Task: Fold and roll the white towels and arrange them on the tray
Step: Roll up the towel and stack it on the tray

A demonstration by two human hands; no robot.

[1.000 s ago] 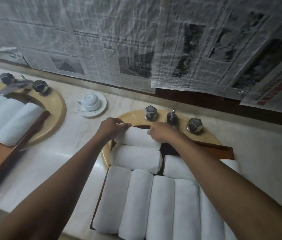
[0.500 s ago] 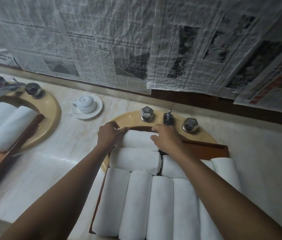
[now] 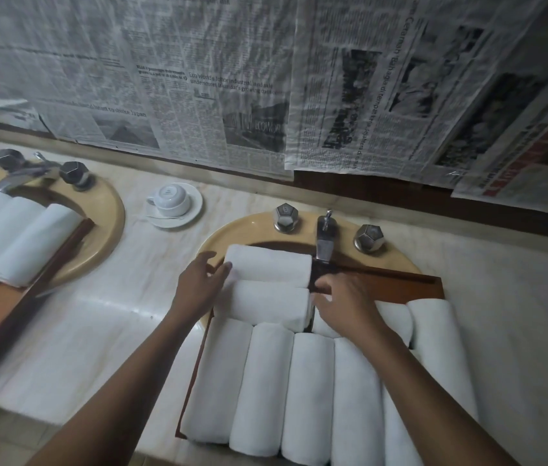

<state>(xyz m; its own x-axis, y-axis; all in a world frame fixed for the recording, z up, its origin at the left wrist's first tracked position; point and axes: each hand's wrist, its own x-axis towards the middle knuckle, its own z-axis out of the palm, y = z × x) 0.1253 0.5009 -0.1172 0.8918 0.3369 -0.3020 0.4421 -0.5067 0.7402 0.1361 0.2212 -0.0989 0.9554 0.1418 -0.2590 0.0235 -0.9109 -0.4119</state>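
Observation:
A wooden tray [image 3: 410,284] lies across the right sink and carries several rolled white towels. Two rolls lie crosswise at its far left: the farthest roll [image 3: 269,265] and a second roll [image 3: 266,306] just nearer. A row of lengthwise rolls [image 3: 306,391] fills the near part. My left hand [image 3: 198,287] sits at the left ends of the two crosswise rolls, fingers loosely spread and touching them. At their right ends is my right hand [image 3: 346,306], fingers relaxed, covering part of another roll [image 3: 395,317].
A tap [image 3: 324,240] with two metal knobs stands right behind the tray. An upturned cup on a saucer [image 3: 173,205] sits on the marble counter. The left sink holds a second wooden tray [image 3: 3,301] with three rolled towels [image 3: 13,237]. Newspaper covers the wall.
Both hands have drawn back toward me off the farthest roll, which now lies uncovered on the tray. They now sit at the ends of the two crosswise rolls.

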